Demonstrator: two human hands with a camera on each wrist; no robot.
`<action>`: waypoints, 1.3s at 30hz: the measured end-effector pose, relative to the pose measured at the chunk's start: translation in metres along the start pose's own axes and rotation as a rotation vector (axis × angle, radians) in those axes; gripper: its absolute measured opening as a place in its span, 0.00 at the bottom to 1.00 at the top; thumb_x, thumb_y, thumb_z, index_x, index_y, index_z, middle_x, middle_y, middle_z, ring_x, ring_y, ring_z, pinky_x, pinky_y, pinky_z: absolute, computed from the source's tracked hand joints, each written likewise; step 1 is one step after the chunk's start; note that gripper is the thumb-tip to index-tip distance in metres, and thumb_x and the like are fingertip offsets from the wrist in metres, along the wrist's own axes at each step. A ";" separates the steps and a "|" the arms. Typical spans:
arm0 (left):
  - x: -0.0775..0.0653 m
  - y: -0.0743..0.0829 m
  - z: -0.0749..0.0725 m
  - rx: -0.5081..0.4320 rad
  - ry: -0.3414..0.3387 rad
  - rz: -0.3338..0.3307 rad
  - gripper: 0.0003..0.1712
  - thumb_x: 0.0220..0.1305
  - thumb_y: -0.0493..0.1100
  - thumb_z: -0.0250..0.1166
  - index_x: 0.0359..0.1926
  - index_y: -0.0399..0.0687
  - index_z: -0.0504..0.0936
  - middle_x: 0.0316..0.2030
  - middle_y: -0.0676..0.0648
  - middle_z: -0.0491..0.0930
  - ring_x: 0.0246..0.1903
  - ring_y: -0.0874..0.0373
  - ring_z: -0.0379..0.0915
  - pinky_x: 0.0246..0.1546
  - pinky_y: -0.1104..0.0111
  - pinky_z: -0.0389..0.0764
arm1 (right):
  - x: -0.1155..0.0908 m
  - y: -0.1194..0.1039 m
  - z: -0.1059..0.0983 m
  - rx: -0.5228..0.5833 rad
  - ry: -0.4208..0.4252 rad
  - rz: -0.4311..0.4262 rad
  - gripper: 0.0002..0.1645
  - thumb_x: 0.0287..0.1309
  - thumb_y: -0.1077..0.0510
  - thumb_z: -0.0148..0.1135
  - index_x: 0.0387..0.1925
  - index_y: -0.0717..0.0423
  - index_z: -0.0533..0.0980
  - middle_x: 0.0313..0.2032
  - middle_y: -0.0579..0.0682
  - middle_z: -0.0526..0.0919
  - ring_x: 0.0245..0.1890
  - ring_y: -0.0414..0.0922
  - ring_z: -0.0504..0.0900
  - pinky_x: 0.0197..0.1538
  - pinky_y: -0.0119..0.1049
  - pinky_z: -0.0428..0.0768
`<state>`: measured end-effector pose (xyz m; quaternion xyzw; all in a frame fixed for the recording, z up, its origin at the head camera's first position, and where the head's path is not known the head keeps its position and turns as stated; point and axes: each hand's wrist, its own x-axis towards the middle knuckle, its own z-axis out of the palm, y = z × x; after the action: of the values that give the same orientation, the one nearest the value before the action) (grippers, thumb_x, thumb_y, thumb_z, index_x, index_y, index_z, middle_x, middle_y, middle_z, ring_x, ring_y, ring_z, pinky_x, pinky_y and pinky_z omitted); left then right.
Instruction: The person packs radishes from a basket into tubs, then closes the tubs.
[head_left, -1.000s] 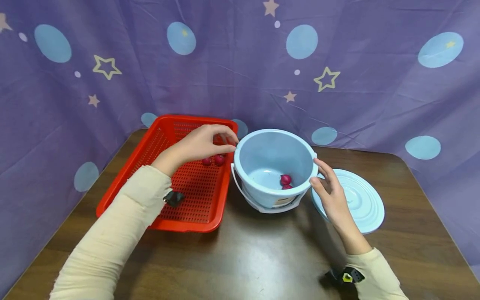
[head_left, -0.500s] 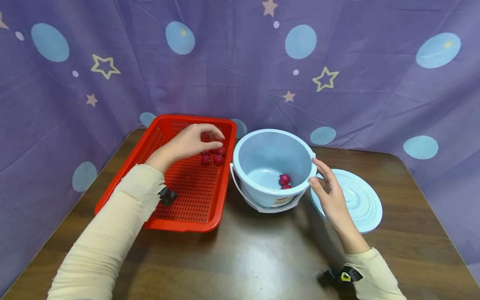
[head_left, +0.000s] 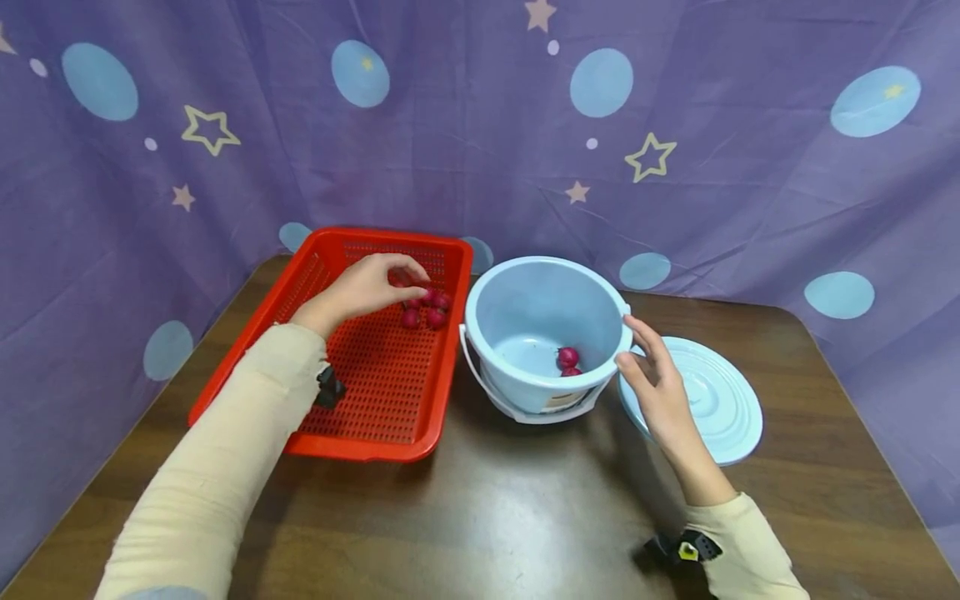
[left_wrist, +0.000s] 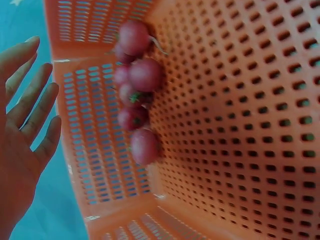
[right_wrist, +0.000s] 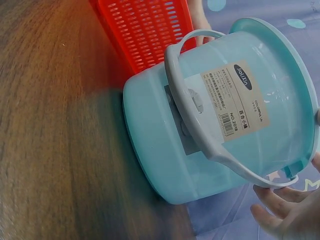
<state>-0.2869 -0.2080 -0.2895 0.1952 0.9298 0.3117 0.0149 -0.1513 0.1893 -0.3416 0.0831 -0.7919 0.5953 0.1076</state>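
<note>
My left hand (head_left: 371, 286) hovers over the red basket (head_left: 330, 450), fingers bent and apart, with nothing between them. In the left wrist view, the same hand (left_wrist: 25, 110) appears at the left edge, clear of a cluster of several red radishes (left_wrist: 145, 75) along the basket wall. My right hand (head_left: 663, 396) touches the right side of the light blue bucket (head_left: 543, 271) at its rim with thumb and fingertips. Inside the bucket, red radishes (head_left: 567, 357) lie on the bottom. In the right wrist view, fingers of the right hand (right_wrist: 295, 212) sit beside the handle's end (right_wrist: 267, 182).
A light blue lid (head_left: 716, 400) lies flat to the right of the bucket, partly behind the right hand. The bucket's handle (head_left: 525, 417) hangs down at its front. All stand on a brown wooden table (head_left: 480, 517) before a purple patterned curtain (head_left: 487, 125).
My left hand has moved left from beside the bucket's rim to over the basket, uncovering more radishes there. The right hand stays at the bucket's rim.
</note>
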 end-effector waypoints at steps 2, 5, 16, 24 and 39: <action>0.002 -0.005 0.002 0.013 -0.013 -0.016 0.16 0.61 0.47 0.71 0.49 0.48 0.85 0.45 0.49 0.83 0.47 0.50 0.75 0.56 0.53 0.72 | 0.000 0.000 0.000 -0.002 0.000 0.005 0.30 0.72 0.59 0.53 0.73 0.49 0.62 0.69 0.57 0.66 0.63 0.57 0.72 0.53 0.21 0.70; 0.003 -0.014 0.006 0.029 -0.023 -0.036 0.16 0.62 0.47 0.71 0.48 0.48 0.85 0.44 0.48 0.83 0.45 0.49 0.74 0.53 0.54 0.72 | 0.000 0.000 0.000 -0.001 -0.002 0.008 0.30 0.72 0.58 0.53 0.73 0.50 0.62 0.69 0.57 0.66 0.62 0.57 0.72 0.53 0.21 0.70; 0.005 -0.037 0.019 0.078 -0.069 -0.072 0.15 0.63 0.48 0.70 0.49 0.50 0.85 0.48 0.46 0.82 0.43 0.50 0.73 0.50 0.53 0.72 | 0.003 0.002 -0.002 0.016 -0.013 -0.009 0.30 0.72 0.59 0.53 0.73 0.51 0.62 0.70 0.55 0.64 0.64 0.57 0.70 0.55 0.22 0.70; 0.004 -0.040 0.025 0.148 -0.123 -0.036 0.17 0.63 0.46 0.70 0.51 0.45 0.83 0.50 0.43 0.80 0.47 0.46 0.75 0.52 0.51 0.72 | 0.002 0.002 -0.001 0.025 -0.010 -0.005 0.30 0.72 0.59 0.53 0.73 0.51 0.62 0.70 0.55 0.65 0.64 0.57 0.71 0.55 0.22 0.70; 0.002 -0.047 0.029 0.202 -0.191 -0.105 0.16 0.66 0.46 0.67 0.53 0.51 0.79 0.45 0.46 0.81 0.45 0.49 0.77 0.49 0.51 0.73 | 0.002 0.001 -0.001 0.014 -0.007 0.003 0.30 0.72 0.59 0.53 0.73 0.49 0.62 0.70 0.55 0.65 0.63 0.56 0.71 0.54 0.22 0.70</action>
<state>-0.3009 -0.2250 -0.3398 0.1755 0.9597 0.1954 0.1000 -0.1538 0.1906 -0.3417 0.0847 -0.7881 0.6008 0.1036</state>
